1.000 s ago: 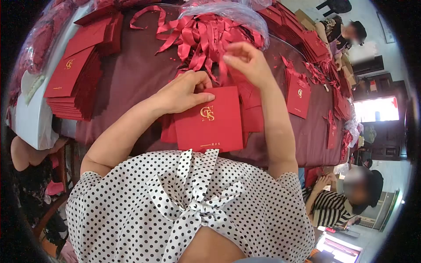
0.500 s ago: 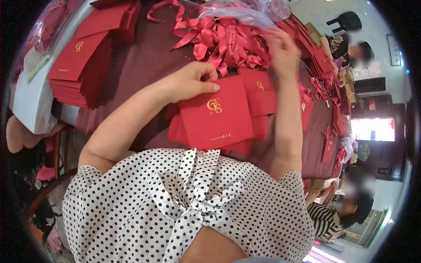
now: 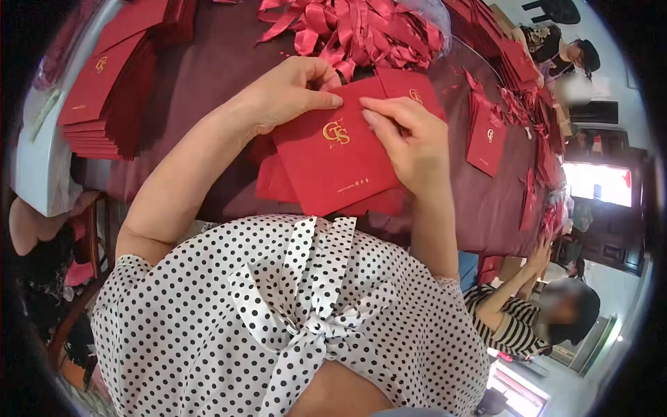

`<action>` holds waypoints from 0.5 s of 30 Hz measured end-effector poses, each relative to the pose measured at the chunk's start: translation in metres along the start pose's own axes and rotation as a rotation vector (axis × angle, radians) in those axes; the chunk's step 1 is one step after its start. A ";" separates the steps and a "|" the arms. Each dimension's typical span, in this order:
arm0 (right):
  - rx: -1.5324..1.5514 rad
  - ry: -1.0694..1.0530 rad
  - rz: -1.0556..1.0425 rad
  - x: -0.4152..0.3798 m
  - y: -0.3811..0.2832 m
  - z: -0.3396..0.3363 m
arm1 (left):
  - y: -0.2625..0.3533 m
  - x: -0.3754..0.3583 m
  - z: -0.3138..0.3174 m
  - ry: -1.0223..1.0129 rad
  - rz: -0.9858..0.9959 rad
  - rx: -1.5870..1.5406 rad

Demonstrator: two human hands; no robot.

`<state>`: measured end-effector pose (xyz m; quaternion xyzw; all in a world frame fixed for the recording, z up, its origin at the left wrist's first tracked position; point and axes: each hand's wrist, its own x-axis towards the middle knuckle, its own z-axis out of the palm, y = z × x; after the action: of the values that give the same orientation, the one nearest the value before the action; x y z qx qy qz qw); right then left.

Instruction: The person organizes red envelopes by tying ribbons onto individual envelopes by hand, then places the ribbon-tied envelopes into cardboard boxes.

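A flat red paper bag (image 3: 333, 156) with a gold monogram lies tilted in front of me. My left hand (image 3: 295, 94) grips its top left edge, thumb on the front and fingers curled behind. Over the bag's upper right part, my right hand (image 3: 413, 142) is closed in a pinch; what sits between its fingertips is hidden. More red bags (image 3: 278, 182) lie under this one, and another monogrammed bag (image 3: 415, 94) shows behind it. Just beyond my hands is a heap of shiny red ribbons (image 3: 354, 31).
Stacks of red bags (image 3: 104, 90) stand at the left, by a white box (image 3: 45, 160). A bag with a ribbon (image 3: 486, 139) lies to the right on the dark red tablecloth (image 3: 215, 76). A person in striped sleeves (image 3: 514, 320) works at the right edge.
My right hand has come down from the ribbon heap to the bag's upper right part. My left hand still holds the bag. The view has shifted slightly.
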<state>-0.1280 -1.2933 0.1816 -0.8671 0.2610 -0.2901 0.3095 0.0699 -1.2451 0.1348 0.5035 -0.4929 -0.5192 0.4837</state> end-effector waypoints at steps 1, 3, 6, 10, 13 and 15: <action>0.005 0.005 -0.001 0.001 0.003 0.005 | -0.001 0.001 0.000 -0.010 0.027 -0.012; 0.033 0.067 0.167 0.003 0.006 0.010 | 0.000 0.001 0.000 -0.014 0.054 -0.025; -0.030 0.089 0.127 0.003 0.006 0.011 | 0.001 -0.001 0.002 -0.048 0.034 -0.163; -0.103 0.091 0.093 0.004 0.003 0.013 | -0.001 -0.001 0.000 -0.081 0.033 -0.143; -0.111 0.081 0.127 0.006 0.002 0.010 | -0.003 0.000 0.002 -0.064 0.050 -0.104; -0.156 0.022 0.052 0.007 0.000 0.008 | -0.001 -0.001 0.004 -0.042 0.043 -0.091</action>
<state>-0.1178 -1.2950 0.1789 -0.8782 0.3088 -0.2702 0.2456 0.0660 -1.2439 0.1335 0.4593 -0.4896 -0.5410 0.5065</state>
